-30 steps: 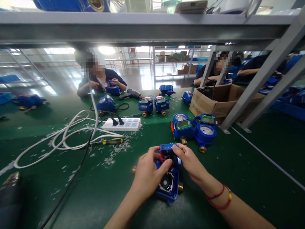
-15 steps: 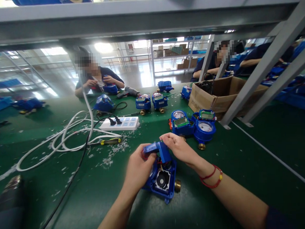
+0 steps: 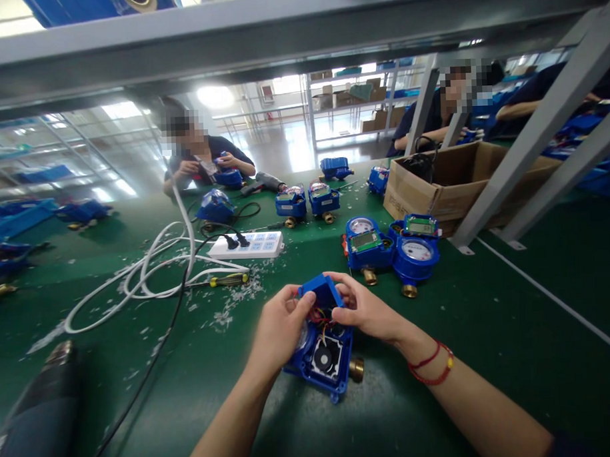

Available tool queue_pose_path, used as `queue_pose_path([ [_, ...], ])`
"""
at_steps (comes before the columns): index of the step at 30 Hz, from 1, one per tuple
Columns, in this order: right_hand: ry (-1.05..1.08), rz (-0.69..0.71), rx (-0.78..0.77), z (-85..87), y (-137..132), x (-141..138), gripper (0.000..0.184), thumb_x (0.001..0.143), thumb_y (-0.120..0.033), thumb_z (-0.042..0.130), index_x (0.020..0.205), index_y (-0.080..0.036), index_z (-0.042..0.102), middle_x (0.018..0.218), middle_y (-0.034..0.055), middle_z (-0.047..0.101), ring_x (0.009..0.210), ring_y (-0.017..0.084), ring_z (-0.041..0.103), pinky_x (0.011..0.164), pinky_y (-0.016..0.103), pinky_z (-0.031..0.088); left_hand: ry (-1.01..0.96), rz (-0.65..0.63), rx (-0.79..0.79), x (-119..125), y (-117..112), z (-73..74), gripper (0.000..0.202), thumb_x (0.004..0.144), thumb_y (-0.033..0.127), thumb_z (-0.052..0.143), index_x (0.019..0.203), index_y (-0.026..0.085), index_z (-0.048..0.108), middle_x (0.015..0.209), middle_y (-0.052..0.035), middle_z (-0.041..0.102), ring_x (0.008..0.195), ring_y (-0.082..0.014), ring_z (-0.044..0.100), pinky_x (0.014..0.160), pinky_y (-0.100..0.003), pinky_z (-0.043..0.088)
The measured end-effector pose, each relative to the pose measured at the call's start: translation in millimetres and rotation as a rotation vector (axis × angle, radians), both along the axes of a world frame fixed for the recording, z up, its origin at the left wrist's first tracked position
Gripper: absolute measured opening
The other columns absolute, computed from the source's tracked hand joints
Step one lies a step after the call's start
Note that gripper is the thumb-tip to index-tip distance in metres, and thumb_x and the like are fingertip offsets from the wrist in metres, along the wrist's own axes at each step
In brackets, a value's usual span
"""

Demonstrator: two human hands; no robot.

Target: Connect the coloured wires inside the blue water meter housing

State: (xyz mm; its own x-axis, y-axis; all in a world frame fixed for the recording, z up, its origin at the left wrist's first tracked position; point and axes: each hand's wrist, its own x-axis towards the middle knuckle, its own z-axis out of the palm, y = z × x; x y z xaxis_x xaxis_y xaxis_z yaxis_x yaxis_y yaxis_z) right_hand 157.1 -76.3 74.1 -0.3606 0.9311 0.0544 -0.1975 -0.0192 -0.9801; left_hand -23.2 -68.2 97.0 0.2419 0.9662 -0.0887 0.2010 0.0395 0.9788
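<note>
A blue water meter [image 3: 317, 365] with a brass end lies on the green bench in front of me, its housing uncovered so that a round black part and thin wires show. Over its far side is a blue plastic cover [image 3: 321, 293]. My left hand [image 3: 283, 322] pinches the cover's left side between thumb and fingers. My right hand [image 3: 368, 309] grips its right side, fingers behind and thumb in front. Red and other coloured wires run below the cover into the housing. Beyond my right hand are two more meters, one [image 3: 368, 246] beside the other [image 3: 414, 254], with exposed displays.
A white power strip [image 3: 250, 245] with coiled cable and a yellow-black screwdriver [image 3: 229, 280] lie left among plastic scraps. A dark heat-gun-like tool [image 3: 41, 411] is at lower left. An open cardboard box [image 3: 418, 194] stands by metal posts at right. Co-workers sit across the bench.
My right hand has closed from a flat, outstretched pose onto the cover's right side. The cover has turned and tilted between both hands. The whole view has shifted slightly.
</note>
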Motion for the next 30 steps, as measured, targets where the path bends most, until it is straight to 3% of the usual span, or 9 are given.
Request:
queue_pose_path([
  [5, 0.021, -0.063, 0.01, -3.7, -3.6, -1.4, 0.06, 0.07, -0.04, 0.071, 0.119, -0.019, 0.044, 0.108, 0.0081, 0.061, 0.101, 0.023, 0.057, 0.091, 0.039, 0.041, 0.101, 0.056, 0.094, -4.8, -2.6, 2.8, 0.046, 0.087, 0.053, 0.031, 0.1, 0.018, 0.056, 0.083, -0.0055, 0.065, 0.079, -0.02, 0.061, 0.069, -0.03, 0.046],
  [10, 0.029, -0.061, 0.019, -7.2, -8.5, -0.7, 0.062, 0.062, -0.036, 0.078, 0.114, -0.02, 0.048, 0.108, 0.0065, 0.06, 0.102, 0.023, 0.057, 0.093, 0.039, 0.041, 0.201, 0.114, 0.165, -6.1, -17.9, 1.7, 0.043, 0.089, 0.05, 0.026, 0.109, 0.02, 0.049, 0.087, -0.0043, 0.064, 0.083, -0.02, 0.059, 0.077, -0.034, 0.043],
  [14, 0.029, -0.09, 0.024, -9.4, -9.3, -2.6, 0.053, 0.069, -0.043, 0.07, 0.112, -0.02, 0.048, 0.107, 0.0076, 0.061, 0.099, 0.022, 0.059, 0.09, 0.038, 0.044, 0.368, 0.141, 0.265, 0.2, -30.2, -4.8, 0.048, 0.079, 0.053, 0.048, 0.116, 0.023, 0.041, 0.096, -0.005, 0.061, 0.09, -0.0252, 0.055, 0.082, -0.042, 0.038],
  [18, -0.023, -0.139, 0.058, -8.9, -12.3, -4.1, 0.054, 0.073, -0.042, 0.066, 0.118, -0.02, 0.045, 0.107, 0.0079, 0.061, 0.097, 0.022, 0.06, 0.089, 0.038, 0.045, 0.617, 0.221, 0.444, 12.7, -36.4, -13.6, 0.042, 0.074, 0.045, 0.06, 0.105, 0.022, 0.044, 0.094, -0.0066, 0.06, 0.093, -0.0286, 0.053, 0.079, -0.045, 0.041],
  [20, -0.073, -0.161, 0.09, -6.1, -16.0, -3.0, 0.056, 0.075, -0.04, 0.065, 0.123, -0.021, 0.043, 0.115, 0.0086, 0.058, 0.102, 0.022, 0.058, 0.092, 0.038, 0.044, 0.609, 0.263, 0.502, 18.1, -38.6, -17.4, 0.029, 0.078, 0.038, 0.057, 0.099, 0.021, 0.045, 0.091, -0.0065, 0.06, 0.088, -0.0265, 0.055, 0.074, -0.042, 0.044],
  [23, -0.181, -0.237, 0.134, 0.2, -23.3, 1.4, 0.048, 0.079, -0.034, 0.061, 0.123, -0.022, 0.048, 0.131, 0.0079, 0.045, 0.121, 0.024, 0.043, 0.103, 0.038, 0.032, 0.571, 0.286, 0.6, 22.2, -41.7, -21.8, 0.016, 0.081, 0.027, 0.053, 0.093, 0.021, 0.046, 0.086, -0.0049, 0.059, 0.082, -0.0224, 0.056, 0.071, -0.038, 0.044],
  [25, -0.273, -0.278, 0.132, 4.3, -29.3, 5.5, 0.044, 0.081, -0.032, 0.059, 0.123, -0.024, 0.05, 0.132, 0.0071, 0.045, 0.124, 0.024, 0.039, 0.106, 0.04, 0.026, 0.548, 0.276, 0.696, 22.7, -43.3, -24.0, 0.012, 0.082, 0.022, 0.05, 0.094, 0.021, 0.048, 0.087, -0.0051, 0.059, 0.083, -0.0211, 0.056, 0.074, -0.037, 0.044],
  [30, -0.413, -0.246, 0.092, 10.7, -44.7, 15.4, 0.057, 0.078, -0.037, 0.062, 0.13, -0.027, 0.04, 0.127, 0.0065, 0.051, 0.113, 0.026, 0.05, 0.099, 0.042, 0.036, 0.499, 0.197, 0.925, 21.0, -45.5, -27.8, 0.021, 0.079, 0.008, 0.048, 0.095, 0.021, 0.049, 0.096, -0.0059, 0.061, 0.095, -0.0204, 0.055, 0.085, -0.037, 0.04],
])
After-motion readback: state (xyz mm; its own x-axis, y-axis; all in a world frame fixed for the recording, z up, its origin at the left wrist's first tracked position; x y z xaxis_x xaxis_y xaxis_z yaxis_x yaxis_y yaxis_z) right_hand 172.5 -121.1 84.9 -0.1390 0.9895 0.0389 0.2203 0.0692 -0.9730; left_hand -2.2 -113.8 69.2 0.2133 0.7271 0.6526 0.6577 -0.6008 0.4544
